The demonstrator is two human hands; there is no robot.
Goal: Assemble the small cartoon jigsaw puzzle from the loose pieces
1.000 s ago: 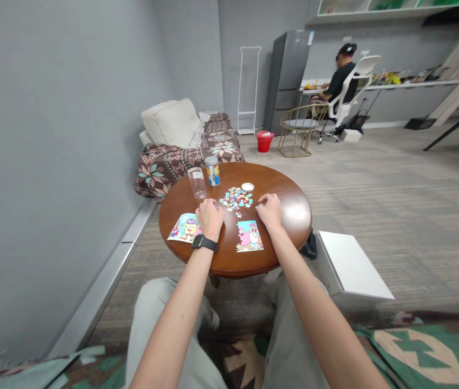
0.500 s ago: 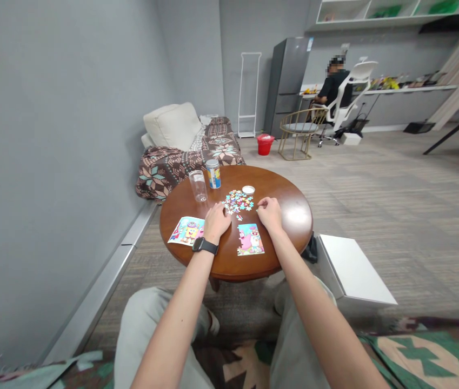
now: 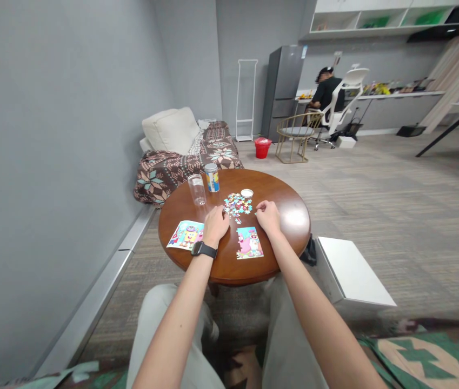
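A loose pile of jigsaw puzzle pieces [image 3: 238, 204] lies mid-table, with a few pieces just in front of it. My left hand [image 3: 216, 224] rests at the pile's left side, its fingers loosely bent and apart, holding nothing that I can see. On the right of the pile, my right hand [image 3: 268, 216] pinches what looks like a small puzzle piece, mostly hidden by the fingers. Between my forearms is a partly joined puzzle [image 3: 249, 244] showing a pink cartoon figure. A cartoon picture sheet [image 3: 184, 234] lies at the left, its right end covered by my left hand and wrist.
On the round wooden table [image 3: 290, 216] stand a clear plastic jar [image 3: 197, 190] and a cartoon-printed can [image 3: 212, 179]. A round lid [image 3: 247, 193] lies behind the pieces. A white box [image 3: 354, 270] is on the floor at right. A person [image 3: 327, 92] sits far back.
The whole view has shifted slightly, with the table lower in the picture. Both hands keep nearly the same places beside the pile. The seated person's head has tipped forward.
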